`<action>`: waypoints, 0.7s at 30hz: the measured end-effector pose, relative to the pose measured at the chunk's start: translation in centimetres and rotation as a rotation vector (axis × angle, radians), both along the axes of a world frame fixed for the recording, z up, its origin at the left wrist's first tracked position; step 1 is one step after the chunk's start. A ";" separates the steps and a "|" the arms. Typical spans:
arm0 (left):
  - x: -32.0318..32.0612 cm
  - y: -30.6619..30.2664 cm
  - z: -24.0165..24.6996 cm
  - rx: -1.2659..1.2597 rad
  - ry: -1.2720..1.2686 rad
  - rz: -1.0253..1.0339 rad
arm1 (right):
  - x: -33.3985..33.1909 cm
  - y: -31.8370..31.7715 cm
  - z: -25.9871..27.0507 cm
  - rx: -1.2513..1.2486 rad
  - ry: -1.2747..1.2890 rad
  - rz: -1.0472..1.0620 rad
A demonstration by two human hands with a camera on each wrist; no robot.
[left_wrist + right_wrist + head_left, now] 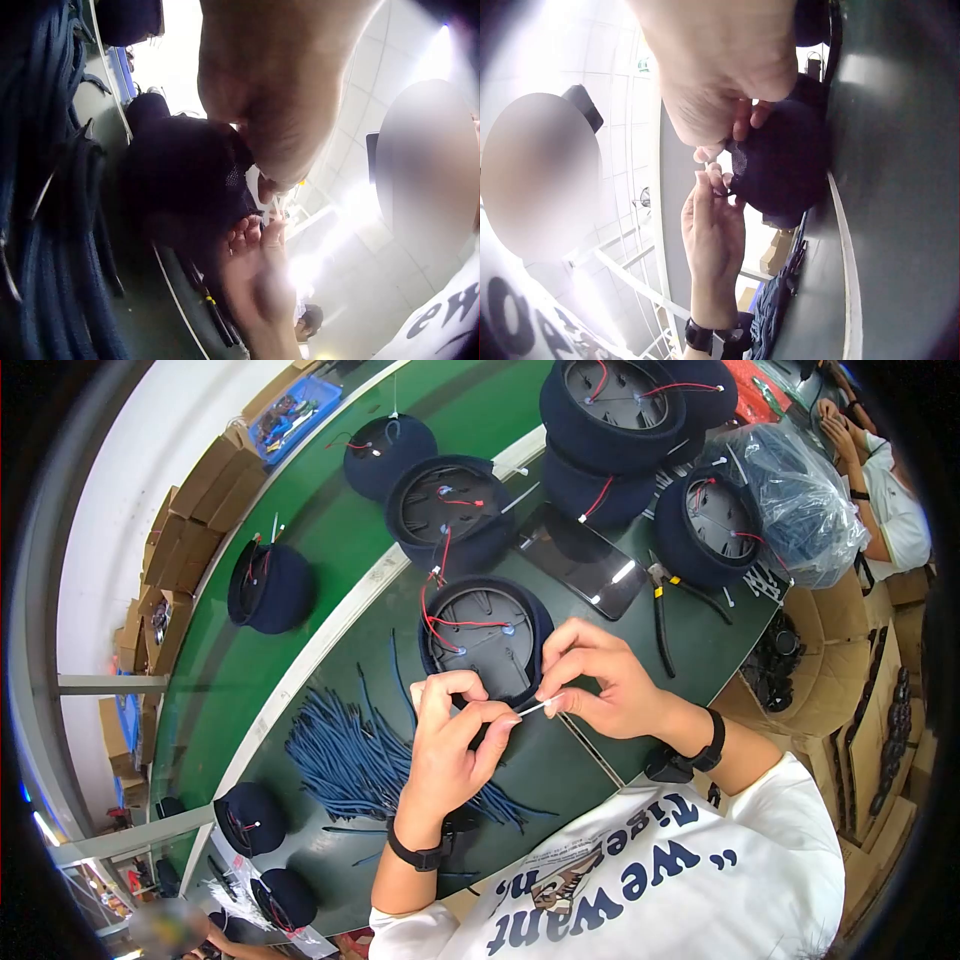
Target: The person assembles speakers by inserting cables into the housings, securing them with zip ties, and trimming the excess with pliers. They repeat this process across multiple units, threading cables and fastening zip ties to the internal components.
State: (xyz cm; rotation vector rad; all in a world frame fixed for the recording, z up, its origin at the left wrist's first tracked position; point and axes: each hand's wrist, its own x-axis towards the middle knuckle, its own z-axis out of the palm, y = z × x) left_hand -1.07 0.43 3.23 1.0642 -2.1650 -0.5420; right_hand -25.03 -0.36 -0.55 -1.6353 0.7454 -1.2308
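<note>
A dark-blue fabric-covered round unit [545, 622] with a black plastic inside and red wires [470, 624] lies in front of me on the dark green table. At its near rim, my left hand [452, 745] and right hand [608, 685] come together. Between them runs a thin white strip [540, 707] like a cable tie; thumb and finger of each hand pinch it. In the left wrist view the right hand [259, 289] is beside the unit's dark side [184, 176]. The right wrist view has the left hand [714, 240] at the rim of the unit [784, 161].
Many blue cords [345, 745] lie heaped to the left. Beyond are a black phone [580, 560], pliers [660, 610] and more round units [710, 525], some stacked. A green belt [335, 575] runs along the far side. An open carton [815, 630] stands at right.
</note>
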 end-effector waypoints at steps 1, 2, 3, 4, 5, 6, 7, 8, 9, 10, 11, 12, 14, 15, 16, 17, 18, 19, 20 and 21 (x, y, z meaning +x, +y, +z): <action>-0.2 0.0 -0.1 -0.016 -0.009 0.011 | 0.2 0.2 0.1 -0.009 0.024 -0.019; -0.3 0.0 -0.2 -0.033 -0.017 0.023 | 0.4 0.2 0.0 -0.038 0.032 -0.044; -0.5 0.1 -0.4 -0.048 -0.025 0.038 | 0.6 0.3 -0.2 -0.065 0.040 -0.068; -0.9 0.4 -0.7 -0.023 0.036 0.066 | 0.8 0.4 -0.3 -0.091 0.046 -0.089; -1.0 0.4 -0.9 -0.057 0.014 0.062 | 0.9 0.5 -0.3 -0.096 0.044 -0.093; -1.2 0.4 -0.9 -0.089 -0.009 0.058 | 0.9 0.5 -0.3 -0.100 0.041 -0.096; -1.2 0.3 -1.0 -0.125 -0.032 0.055 | 0.9 0.6 -0.4 -0.107 0.038 -0.099; -1.1 0.4 -1.1 -0.135 -0.024 0.069 | 0.9 0.7 -0.3 -0.061 0.022 -0.080; -1.1 0.2 -0.6 -0.191 -0.027 0.042 | 0.8 0.9 -0.2 -0.016 0.007 -0.061; -1.2 -0.1 0.2 -0.245 -0.030 0.014 | 0.7 1.1 0.0 0.031 -0.007 -0.042; -1.2 -0.2 0.7 -0.297 -0.034 -0.014 | 0.7 1.1 0.2 0.030 0.013 -0.044; -0.9 -0.3 0.0 -0.384 -0.074 -0.068 | 0.7 1.2 0.6 0.029 0.033 -0.047; -0.7 -0.2 -0.4 -0.443 -0.129 -0.077 | 0.5 1.5 1.4 0.052 0.097 -0.038; -0.6 -0.1 -0.5 -0.473 -0.154 -0.082 | 0.4 1.8 2.0 0.051 0.114 -0.051; -0.6 -0.1 -0.7 -0.502 -0.150 -0.081 | 0.4 1.9 2.4 0.045 0.133 -0.062; -0.6 -0.2 -0.8 -0.531 -0.145 -0.078 | 0.4 2.1 2.7 0.039 0.152 -0.073; -0.6 -0.1 -1.0 -0.556 -0.142 -0.075 | 0.2 2.3 2.7 0.030 0.148 -0.077; -0.6 0.0 -1.1 -0.582 -0.138 -0.069 | -0.2 2.5 2.7 0.020 0.144 -0.079; -0.5 -0.1 -1.3 -0.570 -0.132 -0.037 | -0.7 2.7 2.7 0.009 0.139 -0.077; -0.3 -0.2 -1.5 -0.559 -0.114 -0.015 | -1.5 2.9 2.7 0.007 0.149 -0.062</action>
